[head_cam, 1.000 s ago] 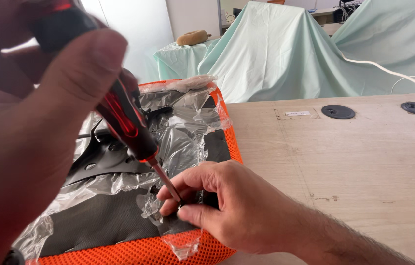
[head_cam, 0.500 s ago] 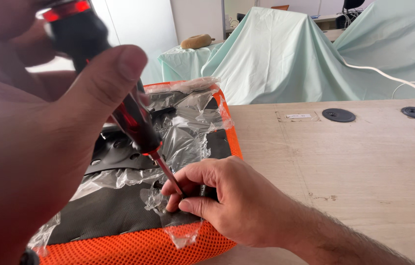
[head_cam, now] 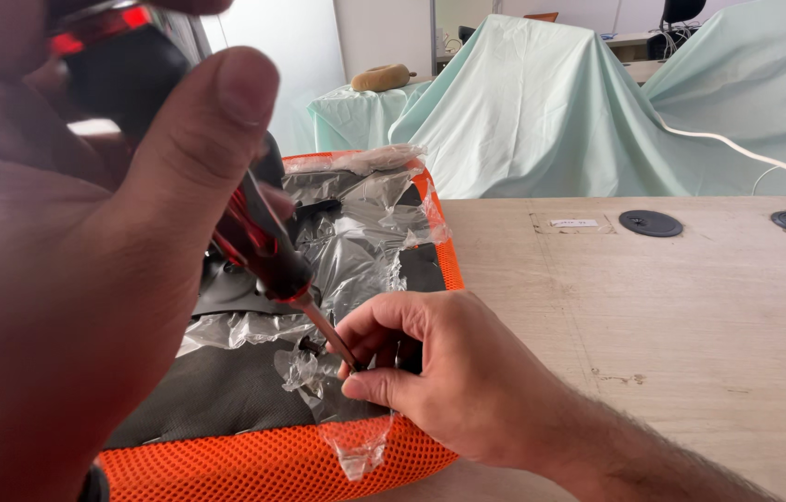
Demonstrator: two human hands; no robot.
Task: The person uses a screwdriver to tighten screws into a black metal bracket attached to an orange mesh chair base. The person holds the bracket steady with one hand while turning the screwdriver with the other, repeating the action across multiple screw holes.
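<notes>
The left hand [head_cam: 67, 279], huge and blurred at nine o'clock, is clenched around one screwdriver with a red-and-black handle [head_cam: 258, 242], its metal shaft slanting down toward five o'clock. The right hand [head_cam: 449, 381] pinches the shaft's tip between thumb and fingers, resting on one orange mesh seat pad with a dark fabric underside [head_cam: 253, 460]. Crinkled clear plastic film [head_cam: 356, 242] covers that pad. At three o'clock the pale wooden tabletop [head_cam: 691, 316] carries two round black cable grommets [head_cam: 651, 223]. Pale green dust sheets [head_cam: 542, 102] drape furniture at twelve o'clock.
</notes>
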